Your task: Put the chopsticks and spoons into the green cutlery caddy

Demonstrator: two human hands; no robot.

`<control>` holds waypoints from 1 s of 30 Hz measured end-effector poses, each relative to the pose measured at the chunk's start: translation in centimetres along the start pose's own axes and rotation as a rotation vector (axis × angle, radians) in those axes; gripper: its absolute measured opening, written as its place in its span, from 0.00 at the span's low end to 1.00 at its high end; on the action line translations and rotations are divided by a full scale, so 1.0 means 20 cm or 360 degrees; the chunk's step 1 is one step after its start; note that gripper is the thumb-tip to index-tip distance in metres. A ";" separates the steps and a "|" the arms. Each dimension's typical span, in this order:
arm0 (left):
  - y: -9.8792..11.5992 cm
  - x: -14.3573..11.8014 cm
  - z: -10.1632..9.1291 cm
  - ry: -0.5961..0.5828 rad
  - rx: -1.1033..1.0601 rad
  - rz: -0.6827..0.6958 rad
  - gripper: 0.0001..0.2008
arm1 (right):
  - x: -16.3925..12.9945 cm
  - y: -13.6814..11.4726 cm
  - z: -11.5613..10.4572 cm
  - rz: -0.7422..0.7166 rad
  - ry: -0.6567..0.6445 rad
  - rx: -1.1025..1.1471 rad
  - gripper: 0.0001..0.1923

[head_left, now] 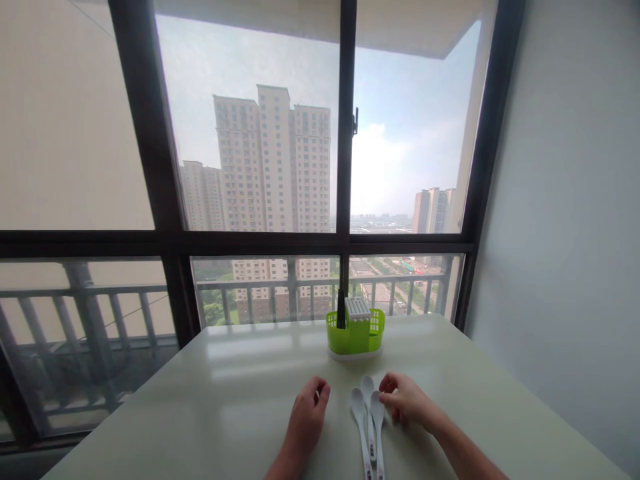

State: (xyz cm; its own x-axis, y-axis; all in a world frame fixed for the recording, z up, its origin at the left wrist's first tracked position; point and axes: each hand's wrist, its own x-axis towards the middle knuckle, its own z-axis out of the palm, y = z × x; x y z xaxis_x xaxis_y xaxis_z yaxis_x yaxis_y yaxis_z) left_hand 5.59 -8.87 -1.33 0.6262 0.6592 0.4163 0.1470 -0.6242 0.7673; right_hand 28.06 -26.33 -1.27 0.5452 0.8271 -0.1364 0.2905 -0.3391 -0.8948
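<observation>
Touching one of three spoons point(378, 415) | right fingers point(389, 383): grip unclear | left fingers point(315, 385): half-curled, empty

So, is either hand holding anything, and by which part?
The right hand is at the rightmost spoon, by its bowl; whether it grips or merely touches can't be told. The left hand holds nothing visible.

Seemingly a flat; table point(225, 393), spoons point(371, 427), towers point(276, 167) outside
</observation>
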 end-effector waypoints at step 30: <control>-0.07 0.03 0.02 -0.0009 -0.0167 -0.0143 0.18 | 0.48 -0.91 0.19 -0.1411 0.0910 -0.1945 0.05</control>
State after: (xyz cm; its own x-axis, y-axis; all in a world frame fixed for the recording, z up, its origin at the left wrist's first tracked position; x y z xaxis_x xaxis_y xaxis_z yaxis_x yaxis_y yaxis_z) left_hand 6.09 -7.79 -2.47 0.6187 0.7076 0.3412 0.1219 -0.5156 0.8481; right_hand 25.05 -10.43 12.07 -0.0015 0.7753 0.6316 0.9261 -0.2372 0.2933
